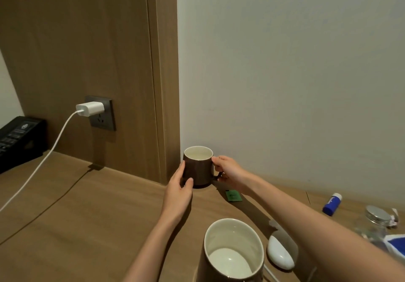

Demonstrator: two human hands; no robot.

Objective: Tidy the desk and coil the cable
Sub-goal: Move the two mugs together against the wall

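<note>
While both hands sit on the far mug (198,167), the step in hand reads as the tidy-up half, not the cable half: mug is upright on the table (87,216), far corner, tight against the wall (285,84) where it meets the wood panel (87,40)

Right hand (228,171) clamped on the handle, fingers curled round it. Left hand (178,185) cups the mug body, thumb on the near side, fingers wrapped on the left side

Mug: glazed ceramic, brown outside, cream inside, slightly tapered, looks empty. Slick surface, so two-hand hold makes sense

Next move, my guess: let go, then deal with the near mug (233,251), same glaze, standing at the near edge just left of the mouse (279,254), a smooth white oval

Cable (43,161) not yet touched: thin, white, round, limp, runs from the white charger (89,109) in the grey socket (103,117) down across the table and off the left edge. Coiling needs it unplugged or slack first, probably

Other clutter: small flat green tag (233,195) just under the right wrist, blue tube (332,204) and metal-lidded glass jar (375,220) at right, black box (17,137) far left
</note>
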